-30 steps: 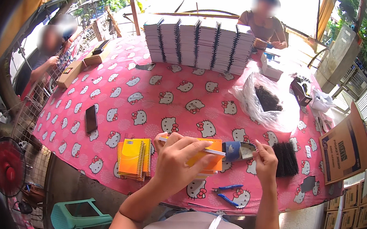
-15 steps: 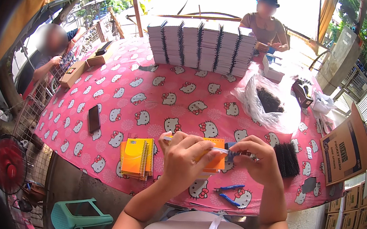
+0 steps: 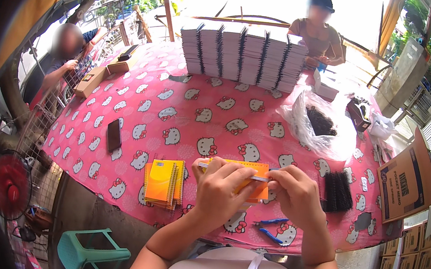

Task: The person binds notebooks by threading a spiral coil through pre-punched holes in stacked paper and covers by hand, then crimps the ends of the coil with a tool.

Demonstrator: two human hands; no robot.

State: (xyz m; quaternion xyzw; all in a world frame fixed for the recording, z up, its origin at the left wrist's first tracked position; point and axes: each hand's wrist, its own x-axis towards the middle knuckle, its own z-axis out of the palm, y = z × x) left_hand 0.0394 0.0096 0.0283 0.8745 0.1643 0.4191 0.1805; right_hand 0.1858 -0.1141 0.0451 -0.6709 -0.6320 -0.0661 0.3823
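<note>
A: Head view, the only one. State of the grips, and place of the work?

B: A notebook (image 3: 260, 179) is held by the left grip (image 3: 223, 185) over the near part of the desk (image 3: 216, 129), fingers laid across the top. The right grip (image 3: 298, 196) is set at the right end of the page edge; whether anything thin is pinched there, or the edge merely touched, cannot be told.

A: Faults to be expected?

B: Slippage of the pages, judged likeliest: if pressure from the left grip were relaxed, the sheets could be fanned and their edge put out of line. A bent corner is also possible, should too much push be applied from the right.

A: Anything from the surroundings?

B: An orange cover (image 3: 260, 194) is seen below the held work; it could be knocked askew if the wrists were lowered. Blue-handled pliers (image 3: 273, 221) are laid near the right forearm and might be swept off by a careless elbow. The yellow notebooks (image 3: 163, 181), stacked unevenly to the left, could be toppled by a sideways bump.
</note>
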